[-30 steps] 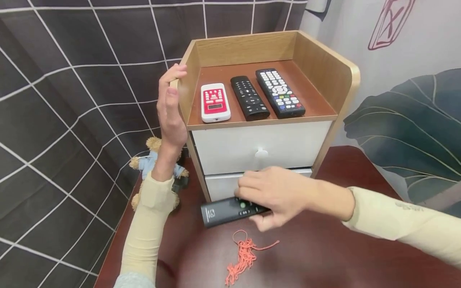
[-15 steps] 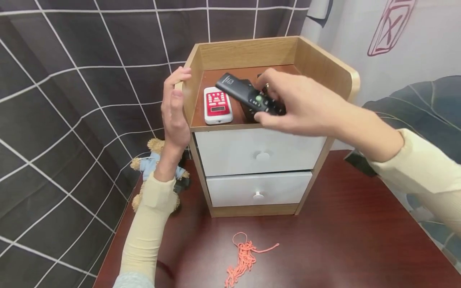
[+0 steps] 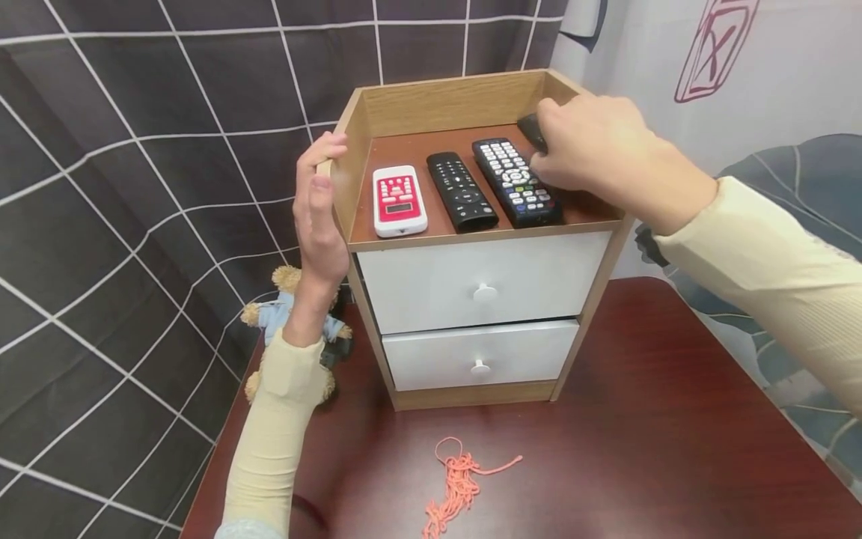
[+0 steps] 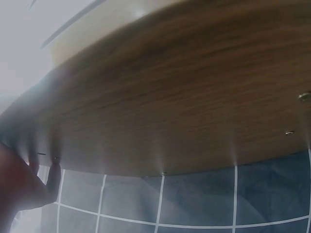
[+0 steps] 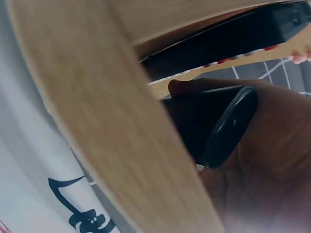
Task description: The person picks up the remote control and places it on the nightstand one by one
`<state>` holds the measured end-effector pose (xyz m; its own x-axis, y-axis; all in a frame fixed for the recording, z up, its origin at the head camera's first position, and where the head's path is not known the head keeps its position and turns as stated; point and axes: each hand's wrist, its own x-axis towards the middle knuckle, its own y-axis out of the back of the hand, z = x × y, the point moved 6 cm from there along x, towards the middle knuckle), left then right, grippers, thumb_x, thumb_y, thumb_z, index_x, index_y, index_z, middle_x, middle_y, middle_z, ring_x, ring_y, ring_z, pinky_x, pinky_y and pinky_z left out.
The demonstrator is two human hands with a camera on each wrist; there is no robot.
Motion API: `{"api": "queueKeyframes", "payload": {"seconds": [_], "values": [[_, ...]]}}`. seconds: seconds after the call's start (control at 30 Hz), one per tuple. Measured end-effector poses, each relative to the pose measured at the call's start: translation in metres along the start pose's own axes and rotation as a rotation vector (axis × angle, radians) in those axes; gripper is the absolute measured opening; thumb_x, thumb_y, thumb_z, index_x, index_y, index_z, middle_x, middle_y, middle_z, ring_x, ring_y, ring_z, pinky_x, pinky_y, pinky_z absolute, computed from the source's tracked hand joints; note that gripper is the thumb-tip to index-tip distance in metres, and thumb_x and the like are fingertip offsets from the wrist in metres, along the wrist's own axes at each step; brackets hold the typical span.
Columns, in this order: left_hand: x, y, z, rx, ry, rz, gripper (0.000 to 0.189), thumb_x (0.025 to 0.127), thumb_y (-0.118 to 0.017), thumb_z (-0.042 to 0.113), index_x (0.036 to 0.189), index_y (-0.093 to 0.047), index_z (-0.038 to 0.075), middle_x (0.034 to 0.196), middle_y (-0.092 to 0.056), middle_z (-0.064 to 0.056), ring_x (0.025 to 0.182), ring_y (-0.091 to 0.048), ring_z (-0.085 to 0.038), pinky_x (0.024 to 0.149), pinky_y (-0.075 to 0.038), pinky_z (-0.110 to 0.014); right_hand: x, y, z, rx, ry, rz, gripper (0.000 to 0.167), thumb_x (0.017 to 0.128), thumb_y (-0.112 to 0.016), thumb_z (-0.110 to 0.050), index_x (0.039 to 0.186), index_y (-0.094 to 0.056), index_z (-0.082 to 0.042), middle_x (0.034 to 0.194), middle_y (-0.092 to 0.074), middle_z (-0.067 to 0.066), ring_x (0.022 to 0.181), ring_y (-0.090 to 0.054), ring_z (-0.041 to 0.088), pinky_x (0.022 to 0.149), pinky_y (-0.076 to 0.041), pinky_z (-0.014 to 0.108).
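My right hand (image 3: 595,146) grips a black remote control (image 3: 532,132) at the right end of the cabinet's top shelf, inside the raised side panel. In the right wrist view the end of this remote (image 5: 231,128) sticks out from the palm, close over the shelf. Left of it, three remotes lie side by side: a black one with white and coloured buttons (image 3: 515,180), a slim black one (image 3: 462,191) and a white one with a red face (image 3: 399,201). My left hand (image 3: 319,213) rests against the cabinet's left panel (image 3: 346,168), fingertips at its edge.
The wooden cabinet has two white drawers (image 3: 431,292), both pushed in. A tangle of orange string (image 3: 458,486) lies in front on the dark red table (image 3: 606,464). A teddy bear in blue (image 3: 274,314) sits behind my left forearm. A dark checked curtain (image 3: 135,224) hangs at left.
My right hand has lifted the black remote from before the lower drawer, over the other remotes, to the shelf's right end. The left hand keeps its place on the panel.
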<state>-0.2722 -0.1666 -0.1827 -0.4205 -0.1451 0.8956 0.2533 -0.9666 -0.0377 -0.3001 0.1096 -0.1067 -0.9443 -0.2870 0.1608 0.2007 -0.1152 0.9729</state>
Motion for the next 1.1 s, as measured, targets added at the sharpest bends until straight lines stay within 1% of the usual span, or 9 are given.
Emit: {"api": "queueKeyframes", "payload": {"seconds": [0.13,0.3,0.47,0.63,0.7,0.77,0.9,1.03,1.1], "values": [[0.000,0.000,-0.001,0.003,0.010,-0.007,0.058,0.092,-0.032,0.037,0.122,-0.054,-0.007,0.137,-0.055,-0.017,0.137,-0.043,-0.017,0.117,-0.030,-0.036,0.006,-0.007,0.002,-0.035,-0.021,-0.080,0.054,0.091,-0.051,-0.028,0.129,-0.046,0.010,0.112,-0.060,0.032,0.093,-0.057,0.039,0.077,-0.050,0.059],[0.000,-0.002,-0.001,0.005,0.019,-0.011,0.058,0.091,-0.032,0.037,0.123,-0.054,-0.007,0.138,-0.054,-0.017,0.137,-0.042,-0.017,0.116,-0.031,-0.036,0.010,-0.013,0.003,-0.042,-0.029,-0.163,0.051,0.091,-0.053,-0.026,0.133,-0.050,0.004,0.114,-0.061,0.028,0.095,-0.054,0.036,0.081,-0.049,0.057],[0.001,-0.003,-0.001,0.003,0.028,-0.010,0.057,0.091,-0.032,0.035,0.123,-0.054,-0.006,0.139,-0.054,-0.017,0.137,-0.042,-0.016,0.116,-0.031,-0.035,0.010,-0.012,0.004,-0.054,-0.025,-0.164,0.045,0.092,-0.051,-0.023,0.129,-0.055,0.002,0.113,-0.062,0.027,0.095,-0.055,0.037,0.082,-0.049,0.058],[0.001,-0.003,0.000,0.003,0.027,-0.018,0.057,0.091,-0.032,0.036,0.123,-0.053,-0.006,0.139,-0.053,-0.017,0.136,-0.042,-0.016,0.115,-0.031,-0.035,0.005,-0.002,0.002,-0.071,0.005,-0.040,0.041,0.096,-0.044,-0.026,0.117,-0.060,0.005,0.106,-0.064,0.028,0.088,-0.057,0.037,0.073,-0.051,0.060],[0.001,-0.003,0.000,0.003,0.023,-0.015,0.057,0.091,-0.032,0.036,0.123,-0.053,-0.006,0.139,-0.054,-0.017,0.136,-0.042,-0.016,0.116,-0.031,-0.035,0.001,0.002,-0.001,-0.069,0.027,0.015,0.043,0.097,-0.040,-0.029,0.118,-0.059,0.004,0.104,-0.065,0.027,0.086,-0.058,0.037,0.070,-0.051,0.060],[0.001,-0.002,0.001,0.004,0.016,-0.010,0.057,0.091,-0.032,0.035,0.123,-0.053,-0.007,0.138,-0.054,-0.017,0.137,-0.042,-0.016,0.116,-0.031,-0.035,-0.005,0.004,-0.006,-0.053,0.045,0.058,0.047,0.100,-0.035,-0.032,0.122,-0.058,0.002,0.108,-0.065,0.026,0.090,-0.059,0.038,0.070,-0.050,0.062],[0.001,0.000,0.003,0.011,0.016,-0.004,0.057,0.091,-0.032,0.035,0.122,-0.054,-0.007,0.138,-0.055,-0.016,0.137,-0.042,-0.016,0.116,-0.031,-0.035,-0.017,0.005,-0.017,0.023,0.080,0.150,0.052,0.103,-0.029,-0.038,0.122,-0.058,0.001,0.107,-0.064,0.024,0.096,-0.060,0.038,0.072,-0.048,0.060],[0.001,0.002,0.004,0.019,0.020,-0.005,0.057,0.091,-0.032,0.036,0.123,-0.053,-0.007,0.138,-0.054,-0.016,0.136,-0.042,-0.016,0.115,-0.031,-0.035,-0.029,0.003,-0.031,0.112,0.141,0.279,0.057,0.102,-0.037,-0.050,0.119,-0.058,0.000,0.106,-0.064,0.021,0.100,-0.057,0.039,0.080,-0.047,0.056],[0.002,0.003,0.005,0.020,0.022,-0.001,0.057,0.091,-0.032,0.035,0.123,-0.053,-0.006,0.138,-0.054,-0.015,0.137,-0.042,-0.016,0.115,-0.031,-0.035,-0.036,0.003,-0.037,0.156,0.192,0.366,0.059,0.100,-0.044,-0.053,0.122,-0.058,0.000,0.110,-0.064,0.022,0.105,-0.056,0.040,0.086,-0.045,0.056]]}}
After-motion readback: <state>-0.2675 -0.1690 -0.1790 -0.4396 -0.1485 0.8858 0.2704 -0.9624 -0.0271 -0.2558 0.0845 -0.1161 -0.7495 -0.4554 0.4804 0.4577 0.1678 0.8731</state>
